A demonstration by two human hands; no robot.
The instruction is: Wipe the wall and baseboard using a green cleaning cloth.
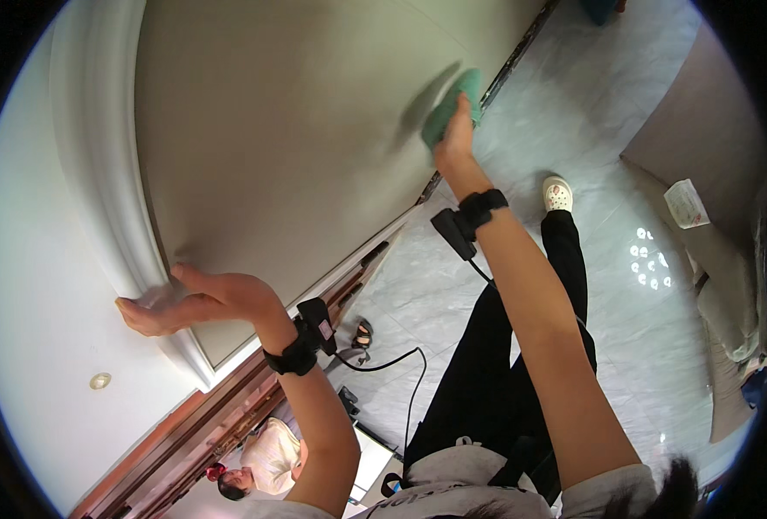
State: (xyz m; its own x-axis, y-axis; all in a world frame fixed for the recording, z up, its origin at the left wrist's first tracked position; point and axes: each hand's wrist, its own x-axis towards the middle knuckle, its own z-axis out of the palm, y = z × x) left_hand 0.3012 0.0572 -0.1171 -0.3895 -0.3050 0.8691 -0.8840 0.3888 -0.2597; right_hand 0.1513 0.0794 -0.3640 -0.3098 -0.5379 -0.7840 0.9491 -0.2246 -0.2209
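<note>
My right hand (pixel 458 136) presses a green cloth (pixel 451 107) against the lower part of a beige wall (pixel 279 136), close to the dark baseboard. My left hand (pixel 195 300) is raised to the white moulding (pixel 107 162) along the wall's top edge, fingers bent around it, with no object in them. Whether its fingertips touch the moulding is hard to tell. Each wrist wears a black strap with a small black device, and a cable (pixel 416 389) runs from the left one.
Grey marble-look floor (pixel 448 311) lies beneath me. A dark wooden door frame (pixel 182 422) borders the wall, with a person (pixel 270 457) beyond it. Black sandals (pixel 362 334) are near the doorway. At right stands a grey-brown sofa (pixel 721 285) with a printed paper (pixel 686 204).
</note>
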